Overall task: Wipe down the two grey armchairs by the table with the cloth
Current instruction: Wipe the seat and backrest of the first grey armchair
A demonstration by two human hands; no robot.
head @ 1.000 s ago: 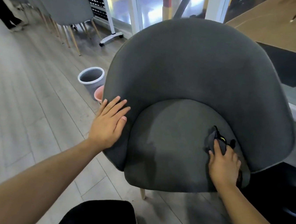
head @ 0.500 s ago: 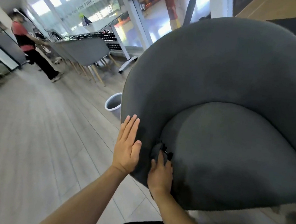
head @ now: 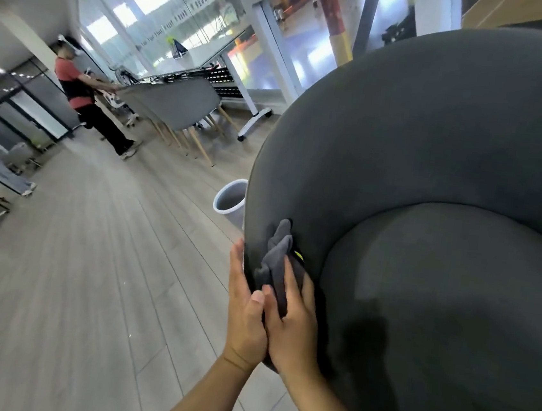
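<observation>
Because the cloth is soft, limp and light, you will get nothing from pinching a corner; it looks best pressed flat under spread fingers so that the whole pad drags across the upholstery. It lies bunched against the inner face of the grey armchair's left arm, just above the seat cushion, with a small yellow tag showing at its edge.

Your right hand lies on it with the fingers extended and a little apart, pressing the lower part of the cloth to the fabric while the upper folds stick out loose beyond the fingertips. Your left hand is open and flat along the outer rim of that arm, its thumb touching the right hand, so the two hands sit together with the rim between them.

I judge the chair stiff enough in its shell to take firm pressure, yet light on its legs, so that bracing hand matters. The fabric is napped and will grip the cloth rather than let it slide, so expect drag.

A grey bin stands on the floor just behind the chair.
</observation>
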